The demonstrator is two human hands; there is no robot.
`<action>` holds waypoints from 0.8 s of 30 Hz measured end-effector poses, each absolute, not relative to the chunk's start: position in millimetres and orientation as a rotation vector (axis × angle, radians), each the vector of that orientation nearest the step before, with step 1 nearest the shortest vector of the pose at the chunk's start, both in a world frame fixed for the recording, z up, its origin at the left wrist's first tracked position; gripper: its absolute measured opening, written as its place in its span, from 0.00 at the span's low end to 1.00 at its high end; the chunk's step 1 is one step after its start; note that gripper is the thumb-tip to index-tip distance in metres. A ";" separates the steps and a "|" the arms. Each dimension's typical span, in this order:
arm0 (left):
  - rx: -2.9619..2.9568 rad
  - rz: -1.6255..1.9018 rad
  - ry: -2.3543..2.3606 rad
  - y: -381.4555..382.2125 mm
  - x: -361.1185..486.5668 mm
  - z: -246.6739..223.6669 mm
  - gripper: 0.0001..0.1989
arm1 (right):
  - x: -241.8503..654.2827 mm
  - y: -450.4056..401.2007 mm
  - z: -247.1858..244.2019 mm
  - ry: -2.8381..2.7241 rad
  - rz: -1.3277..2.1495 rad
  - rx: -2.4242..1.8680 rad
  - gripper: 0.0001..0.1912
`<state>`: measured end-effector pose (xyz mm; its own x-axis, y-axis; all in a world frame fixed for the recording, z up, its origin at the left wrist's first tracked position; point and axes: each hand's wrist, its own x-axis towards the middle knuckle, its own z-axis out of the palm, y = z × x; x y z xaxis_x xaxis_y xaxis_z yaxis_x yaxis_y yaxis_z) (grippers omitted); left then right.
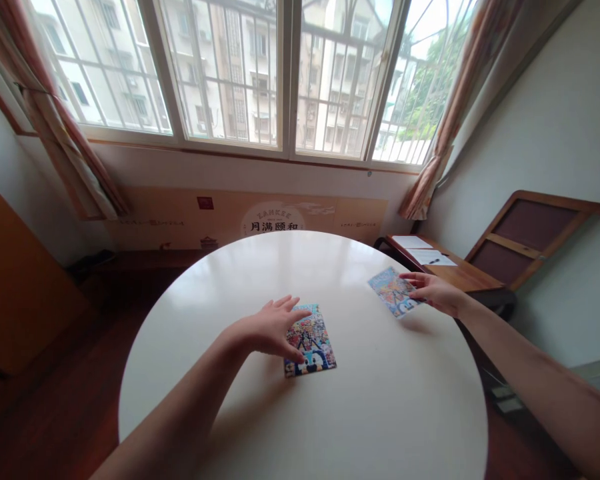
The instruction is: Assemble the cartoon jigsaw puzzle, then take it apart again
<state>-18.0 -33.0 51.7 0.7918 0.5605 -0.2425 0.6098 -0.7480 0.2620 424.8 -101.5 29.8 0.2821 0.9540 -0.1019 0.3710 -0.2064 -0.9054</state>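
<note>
Fingers [291,352] spread, the left hand [270,327] covers part of a multicoloured rectangular picture card [313,339] at centre frame on a round, glossy white tabletop [380,400]; centre right, the right hand [439,293] pinches a blue-toned rectangular card [391,291].

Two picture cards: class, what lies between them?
Only bare white tabletop lies between the left card and the right card, as the head view shows.

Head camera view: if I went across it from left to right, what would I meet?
Left curtain → left hand → nearer cartoon-printed card → farther cartoon-printed card → right hand → wooden frame with dark panels.
</note>
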 end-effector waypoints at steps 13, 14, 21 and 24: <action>2.559 -0.104 0.798 -30.7 -10.7 33.1 0.50 | 236.6 -156.2 43.7 -2.010 1.566 -1.181 0.14; 2.552 -0.079 0.784 -29.8 -10.4 31.3 0.50 | 229.5 -156.7 41.8 -2.082 1.510 -1.172 0.14; 2.466 0.034 0.762 -24.1 -12.8 30.5 0.48 | 204.0 -178.0 39.5 -2.475 0.938 -1.118 0.15; 2.440 0.286 0.868 -9.9 -18.3 27.5 0.37 | 205.1 -181.7 52.6 -2.579 0.738 -1.144 0.09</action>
<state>-18.3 -9.9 27.5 0.7714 0.6360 0.0209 0.5239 -0.6534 0.5464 205.1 -181.7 52.6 -0.6711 0.7414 0.0011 0.6284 0.5697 -0.5296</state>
